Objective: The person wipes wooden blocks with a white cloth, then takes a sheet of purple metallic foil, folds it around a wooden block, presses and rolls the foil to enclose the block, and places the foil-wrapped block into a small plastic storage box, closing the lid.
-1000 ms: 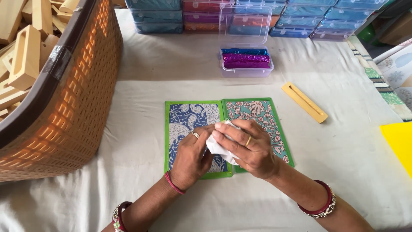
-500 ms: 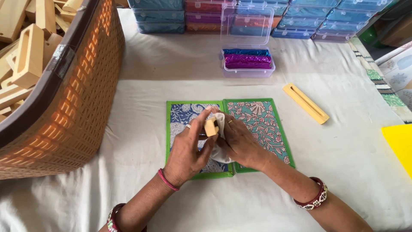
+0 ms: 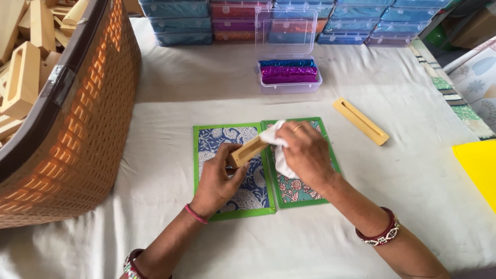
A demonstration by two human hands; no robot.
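- The left hand [image 3: 217, 178] is closed around the lower end of a small wooden block [image 3: 248, 152], which it holds tilted above the patterned boards [image 3: 248, 191].
- The right hand [image 3: 306, 155] is wrapped around a white cloth [image 3: 279, 155] and presses it against the upper end of the block; its fingers are curled and hide much of the cloth.
- The patterned boards, two green-edged panels lying side by side, sit flat on the white table cover [image 3: 155, 129] directly under both hands, one blue, one teal with flowers.
- Beyond the boards, away from the person, stands an open clear box [image 3: 289, 77] with blue and purple shiny rolls inside, its lid upright.
- Farther beyond the boards, a row of stacked clear boxes [image 3: 289, 20] lines the far edge.
- To the right of the boards, apart from them, lies a second wooden piece [image 3: 360, 121] with a slot, set at a slant.
- Well to the right of the boards is a yellow sheet [image 3: 478, 165].
- To the left of the boards, a large orange basket [image 3: 77, 134] holds many wooden pieces [image 3: 23, 77]; nothing lies between it and the hands.
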